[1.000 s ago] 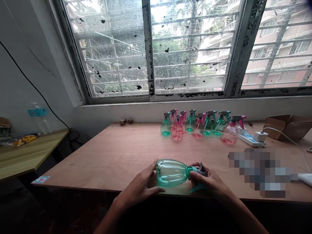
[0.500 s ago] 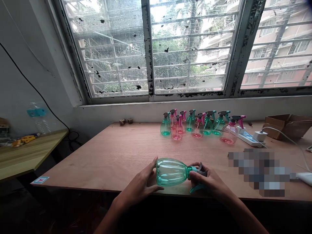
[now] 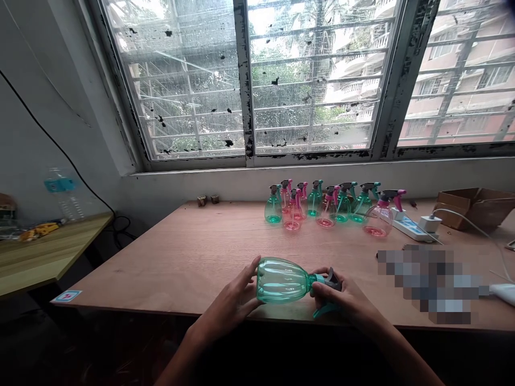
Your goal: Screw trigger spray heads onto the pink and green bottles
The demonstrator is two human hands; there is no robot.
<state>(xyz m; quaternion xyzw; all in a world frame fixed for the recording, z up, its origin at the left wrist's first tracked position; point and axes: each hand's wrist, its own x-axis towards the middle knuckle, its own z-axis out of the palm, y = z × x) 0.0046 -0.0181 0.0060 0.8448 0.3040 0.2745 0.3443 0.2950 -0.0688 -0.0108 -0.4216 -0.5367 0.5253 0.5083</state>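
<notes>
Got side table [image 3: 48, 252] far left, then dark gap before surface [image 3: 169, 262]. Running back at a slant from printed card [image 3: 66, 296] at front-left corner: left edge. Widest room for moving from there to left hand [image 3: 233, 297]. Holding green spray bottle [image 3: 281, 280] on its side near front edge, base left, spray head right. Have left hand cupped round base, half curled, fingers far side, thumb near side. Beyond, near wall: cluster of upright green and pink spray bottles [image 3: 292, 219], with strip of wood between for reach. Have right hand [image 3: 349, 300] closed round neck and spray head. Tighter at right: pixelated patch [image 3: 434, 284] just beside, power strip [image 3: 412, 229] and cardboard box [image 3: 462, 209] behind it. Can't tell clearance between bottle and wood.

Vs 0.5 s ago: see bottle base raised slightly, left fingers up with it, thumb tucked closer. Same spot for right hand.
</notes>
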